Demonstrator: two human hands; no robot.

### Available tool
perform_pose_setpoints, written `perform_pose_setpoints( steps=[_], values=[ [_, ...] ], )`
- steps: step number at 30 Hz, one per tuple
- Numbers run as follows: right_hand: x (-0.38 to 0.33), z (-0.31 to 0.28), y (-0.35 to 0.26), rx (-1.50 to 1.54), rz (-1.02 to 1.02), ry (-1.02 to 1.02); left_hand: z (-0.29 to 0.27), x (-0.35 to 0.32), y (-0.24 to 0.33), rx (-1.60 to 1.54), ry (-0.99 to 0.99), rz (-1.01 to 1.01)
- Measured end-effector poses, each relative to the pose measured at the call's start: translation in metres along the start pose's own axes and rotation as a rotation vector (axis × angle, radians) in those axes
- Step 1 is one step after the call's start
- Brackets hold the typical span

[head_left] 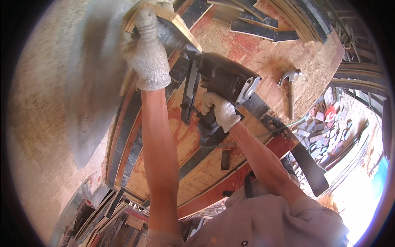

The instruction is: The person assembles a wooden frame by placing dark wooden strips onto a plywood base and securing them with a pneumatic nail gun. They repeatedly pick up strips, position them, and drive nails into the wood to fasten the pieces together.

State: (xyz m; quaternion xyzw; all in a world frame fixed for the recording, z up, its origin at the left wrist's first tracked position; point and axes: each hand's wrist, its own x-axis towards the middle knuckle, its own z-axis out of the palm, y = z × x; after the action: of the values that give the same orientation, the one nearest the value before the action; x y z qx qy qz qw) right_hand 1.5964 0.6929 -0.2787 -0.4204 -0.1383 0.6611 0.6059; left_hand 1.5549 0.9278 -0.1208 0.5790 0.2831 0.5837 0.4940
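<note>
A white knitted glove covers my left hand (150, 53), whose fingers are closed on a wooden block (183, 32) with pale raw edges and a dark face, at the top of the view. My right hand (222, 111), also gloved, is wrapped round the handle of a black nail gun (226, 76). The gun lies sideways, its nose touching or very near the block's lower right end; the exact contact is hidden. Its long magazine (190, 88) points back towards me. A thin green air hose (284, 127) runs off to the right from near the gun's handle.
A claw hammer (291, 90) rests on the worn wooden worktable (312, 61). Dark offcut strips (253, 29) lie at its far side, and a short dark piece (225, 159) lies nearer me. Heaped scrap (323, 127) covers the ground to the right. Stacked boards stand lower left (96, 214).
</note>
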Motion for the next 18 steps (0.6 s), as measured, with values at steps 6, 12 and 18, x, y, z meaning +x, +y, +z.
perform_pose_setpoints(
  steps=[6, 12, 18],
  values=[
    [-0.028, 0.005, -0.032, 0.284, 0.080, 0.030, -0.003, -0.015, 0.016, 0.071, 0.078, -0.087],
    [-0.095, -0.006, -0.133, -0.403, -0.303, 0.060, -0.059, -0.202, 0.013, 0.792, 0.243, -0.378],
    [-0.146, 0.033, -0.270, -0.251, -0.426, 0.010, -0.041, -0.511, 0.051, 1.332, -0.078, -0.925]
  ],
)
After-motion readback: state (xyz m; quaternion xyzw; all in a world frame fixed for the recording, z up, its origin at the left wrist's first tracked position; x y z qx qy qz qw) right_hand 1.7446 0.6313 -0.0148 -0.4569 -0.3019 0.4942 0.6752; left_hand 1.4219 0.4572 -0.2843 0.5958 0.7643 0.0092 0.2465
